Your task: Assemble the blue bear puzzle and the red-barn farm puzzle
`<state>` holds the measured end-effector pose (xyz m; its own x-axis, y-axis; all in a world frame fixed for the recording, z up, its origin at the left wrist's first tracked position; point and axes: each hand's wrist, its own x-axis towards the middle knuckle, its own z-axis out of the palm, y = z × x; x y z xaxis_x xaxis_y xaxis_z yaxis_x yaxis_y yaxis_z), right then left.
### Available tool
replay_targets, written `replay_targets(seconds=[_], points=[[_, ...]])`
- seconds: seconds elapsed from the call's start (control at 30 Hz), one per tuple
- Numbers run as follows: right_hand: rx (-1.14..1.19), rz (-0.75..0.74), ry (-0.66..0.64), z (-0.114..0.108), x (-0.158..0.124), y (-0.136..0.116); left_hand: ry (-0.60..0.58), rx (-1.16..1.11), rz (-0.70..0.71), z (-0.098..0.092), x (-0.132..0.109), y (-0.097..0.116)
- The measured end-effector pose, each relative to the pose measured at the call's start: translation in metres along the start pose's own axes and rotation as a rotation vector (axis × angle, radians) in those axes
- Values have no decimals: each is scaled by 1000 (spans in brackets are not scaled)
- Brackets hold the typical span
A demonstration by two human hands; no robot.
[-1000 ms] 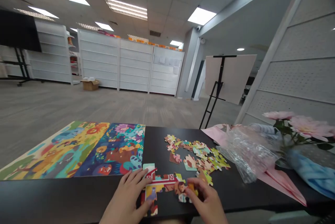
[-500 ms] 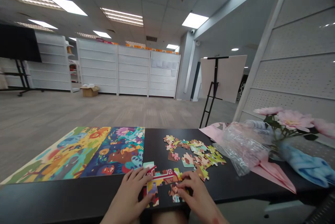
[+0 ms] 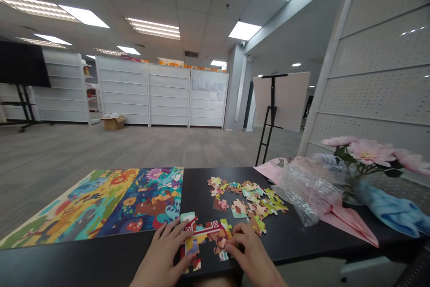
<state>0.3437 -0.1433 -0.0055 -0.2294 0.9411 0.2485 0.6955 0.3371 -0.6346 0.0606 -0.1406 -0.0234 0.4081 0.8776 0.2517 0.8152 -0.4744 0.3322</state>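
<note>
Jigsaw session on a black table (image 3: 198, 197), shot from a head cam. Left hand (image 3: 164, 251) sits around 7 o'clock, with its fingers (image 3: 174, 229) spread and lying on the joined puzzle section (image 3: 203, 233). The tips are on the red barn part, and it looks like pressing down, not gripping. Right hand (image 3: 250, 251) is around 5 o'clock, fingers (image 3: 237, 238) curled in and closed up against a cartoon figure piece (image 3: 221, 244) at the right end of that section. They're touching it, but I can't tell if it's really pinched or just being nudged. A green-yellow piece (image 3: 225, 229) sits right above those fingertips, and another loose piece (image 3: 258, 225) lies just beyond them at about 1 o'clock. Further out at 12 o'clock is a messy cluster of pieces (image 3: 247, 197), well apart from both hands. At 10 o'clock there's a big colorful puzzle picture sheet (image 3: 134, 202) right beside the table. Over at 2 to 3 o'clock: a crinkly plastic bag (image 3: 307, 193) on pink paper (image 3: 349, 220), then pink flowers (image 3: 369, 152) in a glass vase (image 3: 349, 193) and a blue cloth (image 3: 391, 211). A board on a black easel (image 3: 278, 99) stands out past the table at 1 o'clock.
</note>
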Motion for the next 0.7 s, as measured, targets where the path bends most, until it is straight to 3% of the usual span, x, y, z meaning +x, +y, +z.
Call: replay_targets(seconds=[0.27,0.47,0.57,0.7], points=[[-4,-106,8,0,-7,3,35,10,-96,1,16,10],[-118,-112,39,-6,10,1,-51,-98,119,6,31,42],[-161,-106,103,-18,33,15,-90,-106,117,7,34,49],[-257,-127,101,-24,58,49,-117,-102,117,11,36,42]])
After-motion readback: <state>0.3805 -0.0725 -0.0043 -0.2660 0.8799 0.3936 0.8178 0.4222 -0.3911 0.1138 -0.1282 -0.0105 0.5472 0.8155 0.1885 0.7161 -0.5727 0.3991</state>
